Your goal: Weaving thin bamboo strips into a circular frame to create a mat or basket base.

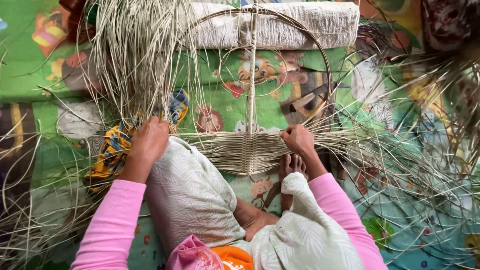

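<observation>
A round cane hoop [327, 60] with an upright centre rib [251, 75] lies on the mat before me. A band of pale woven strands [235, 150] crosses its lower part. My right hand [298, 140] grips the strands at the right end of the weave, fingers closed on them. My left hand [148, 140] rests on my raised knee [185, 185], closed around strands of a loose bundle [132, 55] that fans upward. My bare foot [291, 165] sits just under the weave.
A colourful cartoon-print mat [45, 65] covers the floor. A rolled white cloth [310, 25] lies at the top behind the hoop. Loose strands [425, 165] spread widely to the right and lower left. A yellow patterned cloth [112, 150] lies by my left knee.
</observation>
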